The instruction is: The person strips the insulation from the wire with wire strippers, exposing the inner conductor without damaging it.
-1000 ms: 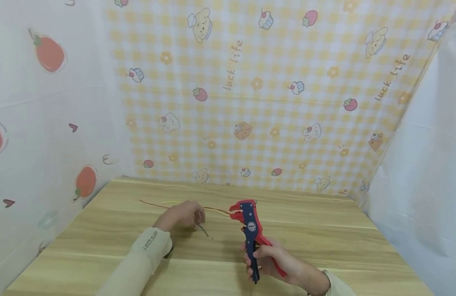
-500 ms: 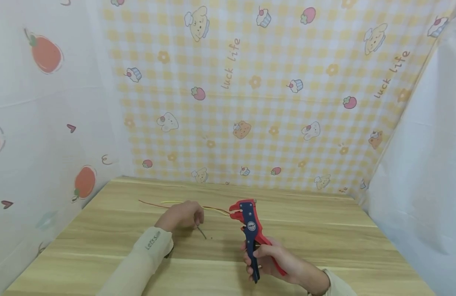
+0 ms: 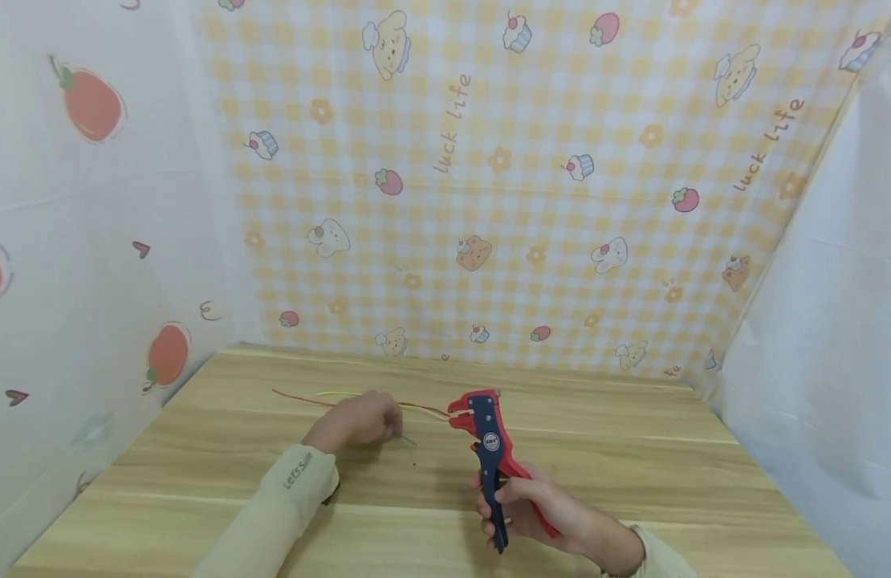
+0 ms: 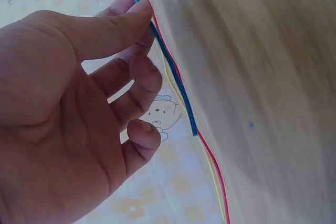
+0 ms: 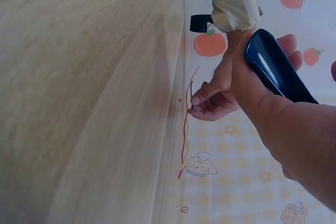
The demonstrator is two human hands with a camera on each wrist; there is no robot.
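My left hand (image 3: 362, 419) pinches a thin blue wire (image 4: 173, 67) between thumb and forefinger, a little above the table; the other fingers are loosely bent. One end of the wire sticks out past the fingertips, its tip uncut-looking and blue in the left wrist view. In my right hand (image 3: 550, 512) I grip a red and dark blue wire stripper (image 3: 489, 429) by its handles, which stand spread apart. Its head points up, with the red jaws facing left. The right wrist view shows just a dark blue handle (image 5: 275, 69) of it.
A red wire (image 3: 295, 396) and a yellow wire (image 3: 334, 394) lie on the wooden table (image 3: 633, 449) behind my left hand, reaching toward the stripper's head. A tiny speck (image 3: 414, 464) lies in front of them. A patterned cloth (image 3: 503, 201) hangs behind the table.
The blue wire has turned in my left fingers: its free end pointed down toward me and now points more to the right and higher. My right hand and the wire stripper stay in place.
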